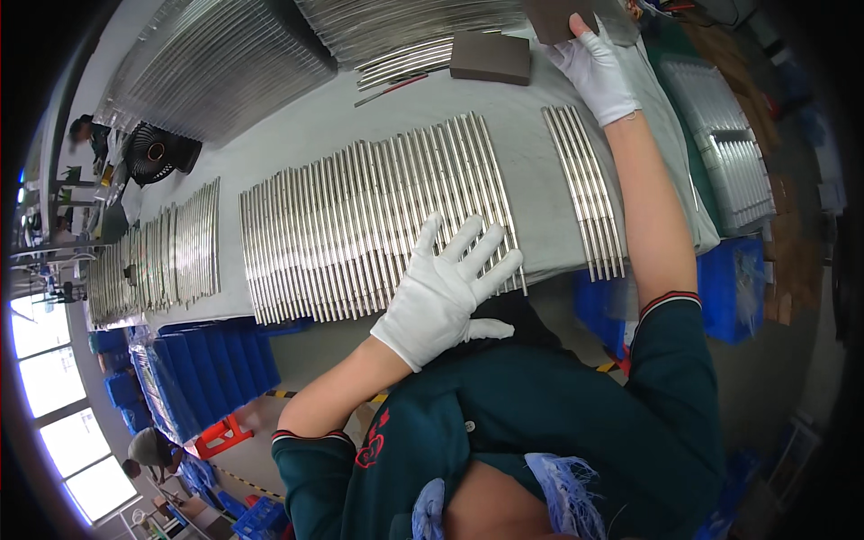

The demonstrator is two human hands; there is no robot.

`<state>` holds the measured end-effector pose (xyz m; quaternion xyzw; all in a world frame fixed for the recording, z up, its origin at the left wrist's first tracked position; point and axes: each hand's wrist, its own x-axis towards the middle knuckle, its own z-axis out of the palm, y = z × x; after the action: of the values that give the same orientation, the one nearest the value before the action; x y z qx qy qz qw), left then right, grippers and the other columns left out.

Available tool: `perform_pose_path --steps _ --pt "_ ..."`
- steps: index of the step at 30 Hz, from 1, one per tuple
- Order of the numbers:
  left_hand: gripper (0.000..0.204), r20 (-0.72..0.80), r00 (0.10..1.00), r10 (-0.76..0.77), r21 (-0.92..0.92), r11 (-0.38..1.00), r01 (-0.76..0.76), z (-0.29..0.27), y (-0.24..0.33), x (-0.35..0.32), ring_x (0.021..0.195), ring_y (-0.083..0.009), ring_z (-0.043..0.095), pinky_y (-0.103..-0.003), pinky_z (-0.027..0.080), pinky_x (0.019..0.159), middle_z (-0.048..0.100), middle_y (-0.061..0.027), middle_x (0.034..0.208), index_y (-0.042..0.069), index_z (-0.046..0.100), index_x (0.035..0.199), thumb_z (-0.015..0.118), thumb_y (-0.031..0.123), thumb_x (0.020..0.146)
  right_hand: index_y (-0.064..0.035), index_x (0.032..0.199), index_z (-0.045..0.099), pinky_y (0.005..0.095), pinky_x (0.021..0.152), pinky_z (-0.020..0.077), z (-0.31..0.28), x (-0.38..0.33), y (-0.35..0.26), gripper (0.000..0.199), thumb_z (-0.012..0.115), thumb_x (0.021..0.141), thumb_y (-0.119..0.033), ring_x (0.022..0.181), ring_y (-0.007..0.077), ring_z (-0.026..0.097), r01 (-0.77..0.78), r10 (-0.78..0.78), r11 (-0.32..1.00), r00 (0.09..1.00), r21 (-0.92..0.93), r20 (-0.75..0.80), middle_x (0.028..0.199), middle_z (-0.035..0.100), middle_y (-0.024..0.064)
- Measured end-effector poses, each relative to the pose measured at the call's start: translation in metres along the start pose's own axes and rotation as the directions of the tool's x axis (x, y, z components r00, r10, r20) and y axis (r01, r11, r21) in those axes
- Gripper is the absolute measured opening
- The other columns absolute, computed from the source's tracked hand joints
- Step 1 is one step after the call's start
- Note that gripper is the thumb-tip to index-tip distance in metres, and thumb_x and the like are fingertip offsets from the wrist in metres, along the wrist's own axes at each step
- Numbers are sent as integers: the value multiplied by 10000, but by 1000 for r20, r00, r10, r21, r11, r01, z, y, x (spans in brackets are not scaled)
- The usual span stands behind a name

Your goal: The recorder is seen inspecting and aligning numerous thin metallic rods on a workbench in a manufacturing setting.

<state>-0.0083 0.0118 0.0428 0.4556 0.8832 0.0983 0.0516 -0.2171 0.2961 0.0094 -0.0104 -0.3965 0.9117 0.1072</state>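
Observation:
My left hand (445,292), in a white glove, is open with its fingers spread over the near ends of a wide row of shiny metal rods (360,207). Whether the fingertips touch the rods I cannot tell. At the far right of the table my right hand (598,76), gloved with a bare thumb tip, grips a dark brown block (553,18) that is cut off by the upper edge. A second dark brown block (490,58) lies to its left on the cloth. Below the right hand, beside my forearm, lies a narrow group of several rods (585,193).
More rods (162,256) lie at the table's left end, near a black fan (157,153). Plastic-wrapped stacks (220,67) fill the back. A red thin stick (391,90) rests near the brown block. Blue crates (211,364) stand below the table; another person (153,450) is at lower left.

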Motion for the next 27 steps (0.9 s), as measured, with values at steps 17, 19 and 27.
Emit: perform_pose_path --steps 17,19,27 --pt "786 -133 991 -3 -123 992 -14 -2 4 -1 1368 -396 416 -570 292 1127 481 -188 1425 84 499 1384 715 547 787 -66 1329 519 389 1013 530 -67 40 8 366 603 1001 -203 1128 199 640 -73 76 997 960 -19 269 1276 626 73" --pt "836 -161 986 -38 -89 996 24 2 -2 -15 1370 -398 412 -576 272 1133 496 -211 1402 49 509 1366 735 568 750 -67 1325 521 387 1007 534 -68 41 6 362 606 999 -201 1128 200 641 -78 82 997 952 -25 295 1271 630 74" --pt "902 -94 988 -126 3 992 127 7 4 -11 1355 -399 421 -583 256 1140 491 -212 1391 42 500 1380 741 600 714 -65 1320 523 386 1002 538 -62 35 8 355 603 1000 -194 1127 200 640 -100 100 995 955 -16 280 1276 629 75"
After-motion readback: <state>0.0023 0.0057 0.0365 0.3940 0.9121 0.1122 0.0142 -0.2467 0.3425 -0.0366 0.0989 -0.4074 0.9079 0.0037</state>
